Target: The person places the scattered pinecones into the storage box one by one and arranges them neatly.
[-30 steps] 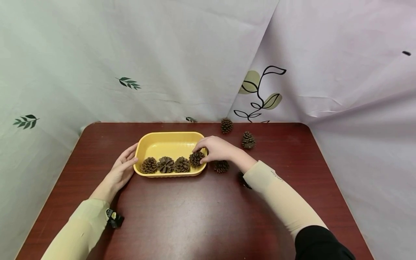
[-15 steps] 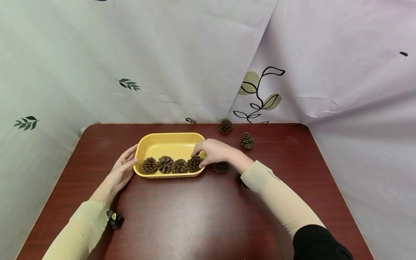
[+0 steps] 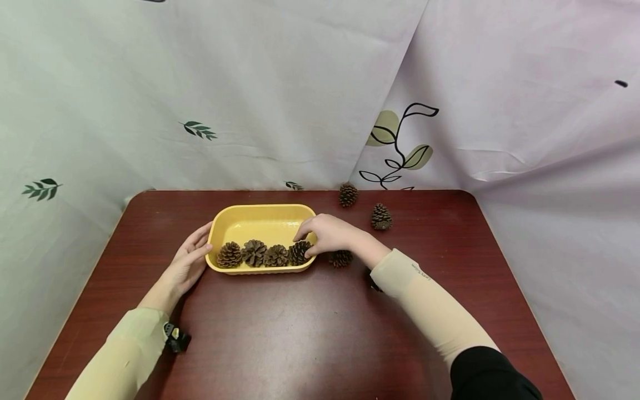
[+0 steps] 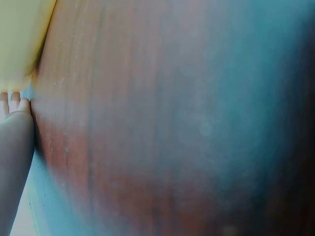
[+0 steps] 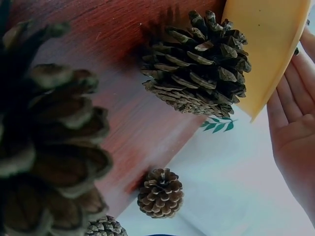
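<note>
A yellow plastic tray (image 3: pixel 265 208) stands on the table with a row of pine cones along its near side. My left hand (image 3: pixel 187 261) holds the tray's left end, thumb at the rim and fingers along the outer wall. Reaching over the right end, my right hand (image 3: pixel 327 233) grips the rightmost pine cone (image 3: pixel 298 253) between thumb and fingers. Beside it sit another pine cone (image 3: pixel 276 256), a flower-shaped pine cone (image 3: pixel 254 253) and the leftmost pine cone (image 3: pixel 230 255). In the right wrist view, the right hand (image 5: pixel 298 93) reaches over the tray wall (image 5: pixel 268 39).
Outside the tray, a pine cone (image 3: pixel 340 258) lies by its right end, partly under my right hand. Farther back are a pine cone (image 3: pixel 348 195) and an upright pine cone (image 3: pixel 381 217). A dark object (image 3: pixel 372 280) shows beside my right sleeve. A curtain (image 3: pixel 270 111) hangs behind the table.
My right hand has lowered slightly and moved a little left with the pine cone, which now sits close against its neighbour. The left hand stays at the tray.
</note>
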`<state>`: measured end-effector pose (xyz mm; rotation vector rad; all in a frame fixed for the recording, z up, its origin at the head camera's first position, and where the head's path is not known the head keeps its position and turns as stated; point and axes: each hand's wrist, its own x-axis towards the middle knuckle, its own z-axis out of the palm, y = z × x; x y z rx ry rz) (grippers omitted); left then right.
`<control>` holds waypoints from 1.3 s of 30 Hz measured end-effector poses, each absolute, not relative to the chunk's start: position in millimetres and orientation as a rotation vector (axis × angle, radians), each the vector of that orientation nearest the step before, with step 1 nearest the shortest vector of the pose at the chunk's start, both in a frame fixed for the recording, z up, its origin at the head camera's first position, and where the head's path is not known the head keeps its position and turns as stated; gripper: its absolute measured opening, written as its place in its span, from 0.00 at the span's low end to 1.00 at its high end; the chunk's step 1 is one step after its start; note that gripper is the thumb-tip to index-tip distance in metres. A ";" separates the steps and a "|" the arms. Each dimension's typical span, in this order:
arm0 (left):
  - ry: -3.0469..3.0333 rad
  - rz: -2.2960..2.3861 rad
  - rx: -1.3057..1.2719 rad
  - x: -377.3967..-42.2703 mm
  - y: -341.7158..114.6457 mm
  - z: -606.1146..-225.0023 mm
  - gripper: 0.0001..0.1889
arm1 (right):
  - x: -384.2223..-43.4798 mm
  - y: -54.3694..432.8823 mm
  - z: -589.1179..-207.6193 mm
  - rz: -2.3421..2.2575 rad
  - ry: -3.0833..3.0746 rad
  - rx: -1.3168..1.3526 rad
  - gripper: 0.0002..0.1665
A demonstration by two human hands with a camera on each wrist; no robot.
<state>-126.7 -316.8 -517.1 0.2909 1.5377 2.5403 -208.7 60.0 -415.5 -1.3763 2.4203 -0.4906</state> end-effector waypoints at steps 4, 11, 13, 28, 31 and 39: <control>1.528 2.546 0.296 -126.4 -316.6 -517.3 0.29 | -207.9 63.7 -414.7 -0.540 2.429 -1.391 0.23; 1.538 2.544 0.285 -125.5 -316.3 -516.4 0.29 | -204.5 77.1 -409.5 -0.674 2.486 -1.330 0.23; 1.544 2.541 0.277 -125.3 -315.7 -515.3 0.28 | -203.3 82.4 -408.0 -0.714 2.507 -1.310 0.23; 1.551 2.525 0.294 -128.4 -316.9 -515.0 0.29 | -185.2 135.2 -406.1 -0.935 2.611 -1.244 0.20; 1.546 2.529 0.293 -128.2 -316.1 -514.9 0.28 | -179.0 146.0 -407.8 -0.961 2.624 -1.221 0.20; 1.554 2.526 0.284 -126.5 -315.4 -515.3 0.29 | -163.0 172.2 -414.1 -0.960 2.670 -1.202 0.21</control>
